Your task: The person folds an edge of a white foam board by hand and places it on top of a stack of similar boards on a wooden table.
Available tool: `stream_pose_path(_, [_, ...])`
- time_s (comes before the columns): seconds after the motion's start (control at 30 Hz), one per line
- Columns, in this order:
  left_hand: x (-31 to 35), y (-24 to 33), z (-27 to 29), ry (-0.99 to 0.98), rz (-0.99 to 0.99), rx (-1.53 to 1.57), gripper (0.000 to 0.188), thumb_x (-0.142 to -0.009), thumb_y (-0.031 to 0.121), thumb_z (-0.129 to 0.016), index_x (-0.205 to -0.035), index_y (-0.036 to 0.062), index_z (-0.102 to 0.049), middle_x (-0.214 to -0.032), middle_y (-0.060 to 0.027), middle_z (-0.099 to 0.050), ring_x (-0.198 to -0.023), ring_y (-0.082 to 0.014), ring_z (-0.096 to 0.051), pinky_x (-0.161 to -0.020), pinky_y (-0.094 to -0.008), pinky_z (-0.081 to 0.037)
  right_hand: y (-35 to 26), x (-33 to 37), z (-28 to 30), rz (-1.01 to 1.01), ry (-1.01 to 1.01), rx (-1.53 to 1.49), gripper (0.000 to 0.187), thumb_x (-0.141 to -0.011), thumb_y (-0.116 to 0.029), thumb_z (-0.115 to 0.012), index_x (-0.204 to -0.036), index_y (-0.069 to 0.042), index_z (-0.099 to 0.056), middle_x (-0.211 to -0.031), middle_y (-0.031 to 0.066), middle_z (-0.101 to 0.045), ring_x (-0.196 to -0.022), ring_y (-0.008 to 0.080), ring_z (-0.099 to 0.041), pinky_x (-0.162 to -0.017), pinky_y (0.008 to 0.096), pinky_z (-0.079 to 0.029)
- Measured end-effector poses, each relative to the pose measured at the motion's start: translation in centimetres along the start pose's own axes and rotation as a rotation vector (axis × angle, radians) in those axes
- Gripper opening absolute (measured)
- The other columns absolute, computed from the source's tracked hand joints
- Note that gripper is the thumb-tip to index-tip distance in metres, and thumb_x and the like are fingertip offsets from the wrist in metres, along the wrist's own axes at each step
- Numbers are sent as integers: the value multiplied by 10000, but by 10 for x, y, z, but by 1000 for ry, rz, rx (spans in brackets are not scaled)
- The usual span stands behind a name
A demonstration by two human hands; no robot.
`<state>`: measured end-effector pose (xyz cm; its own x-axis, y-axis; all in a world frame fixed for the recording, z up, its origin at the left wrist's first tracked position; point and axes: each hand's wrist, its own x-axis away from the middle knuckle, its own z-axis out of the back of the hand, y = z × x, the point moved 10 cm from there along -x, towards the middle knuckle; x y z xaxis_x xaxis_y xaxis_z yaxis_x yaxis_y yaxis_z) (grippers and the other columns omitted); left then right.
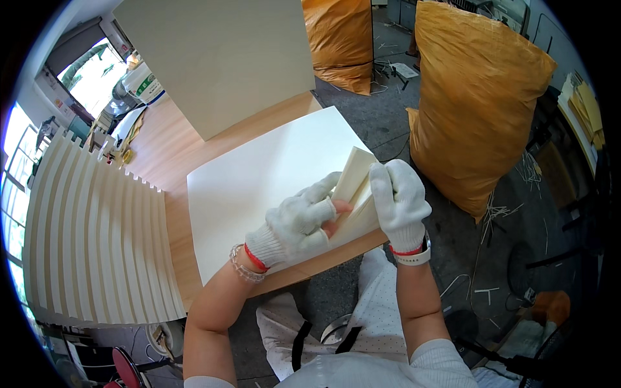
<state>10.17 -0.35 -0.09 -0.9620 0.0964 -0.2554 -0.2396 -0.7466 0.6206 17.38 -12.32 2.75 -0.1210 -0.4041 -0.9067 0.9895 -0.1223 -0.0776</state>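
Both my hands wear white knit gloves with red cuffs. At the right edge of a large white sheet point(259, 168), my left hand point(294, 218) closes on a folded cream-white card strip point(354, 173); two bare fingertips poke out of that glove and press against the strip. My right hand point(399, 199) grips the strip's right side, its fingers curled over the edge. The strip stands tilted up in a narrow V-shaped fold. Whether it is joined to the sheet below cannot be made out. The sheet lies flat on a wood-grain table point(169, 126).
A tall plain board point(226, 58) stands at the table's far side. Left of the sheet rises a stack of pale slotted strips point(97, 233). A big orange sack point(475, 97) is on the floor at right, a second orange sack point(339, 42) behind. Offcuts litter the floor.
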Motion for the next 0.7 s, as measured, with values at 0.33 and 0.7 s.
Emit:
stream_pose_path(0.33, [3, -3, -1, 34, 43, -59, 479, -788, 126, -832, -1240, 107, -675, -1528, -281, -443, -1240, -399, -609, -975, -388, -519, 11, 7, -4, -115, -21, -141, 333, -818, 2, -685, -1141, 2, -601, -804, 87, -467, -677, 235, -495, -556, 384, -421])
stream_pose_path(0.7, [0, -3, -1, 57, 52, -10, 432, -767, 94, -847, -1165, 86, -681, -1599, -287, -326, -1187, -391, -636, -956, -387, -524, 2, 5, -4, -52, -34, 30, 373, -814, 29, -674, -1177, -2, -594, -812, 91, -462, -688, 242, -496, -568, 383, -431])
